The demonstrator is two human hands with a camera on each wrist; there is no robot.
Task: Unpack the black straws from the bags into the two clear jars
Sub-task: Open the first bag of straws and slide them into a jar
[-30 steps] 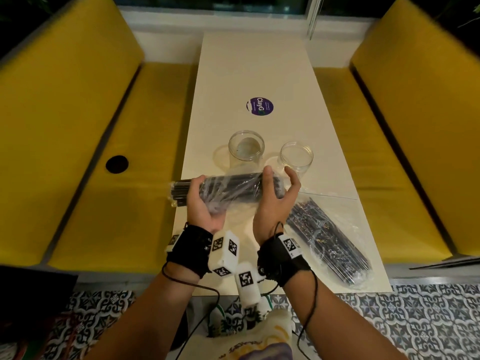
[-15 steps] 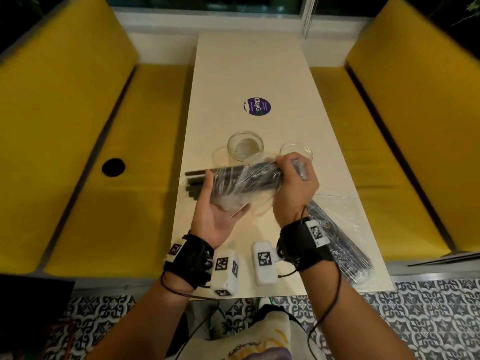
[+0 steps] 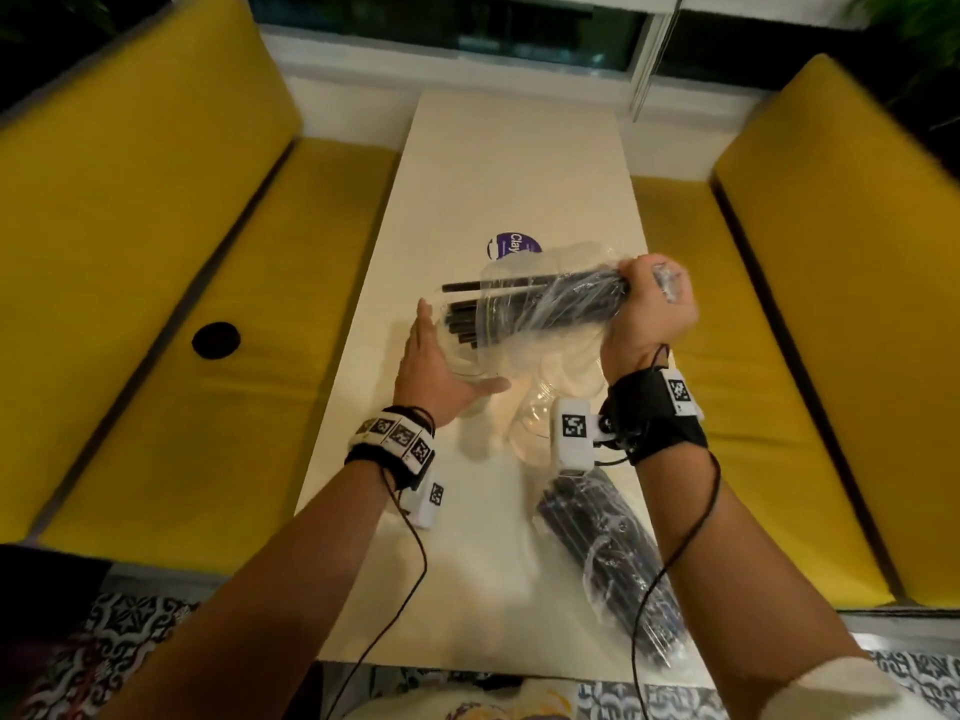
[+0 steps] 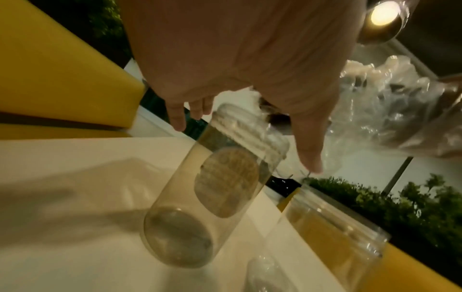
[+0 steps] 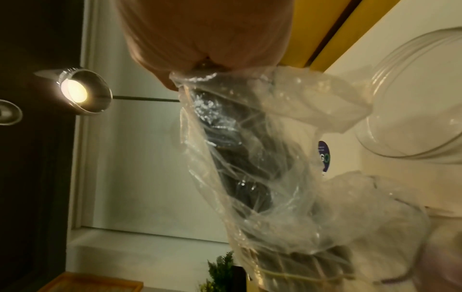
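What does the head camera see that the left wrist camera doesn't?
Only the head view shows the second bag of straws lying on the table, the purple sticker, the right hand gripping the lifted bag of straws, and straw ends poking out of it.

Only the left wrist view shows a ceiling lamp and the round label on the nearer jar.

Both show the open left hand by that jar, the yellow benches and crinkled plastic.

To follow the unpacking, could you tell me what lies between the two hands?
In the head view, the bag, straws poking out, spans from the right hand toward the left hand.
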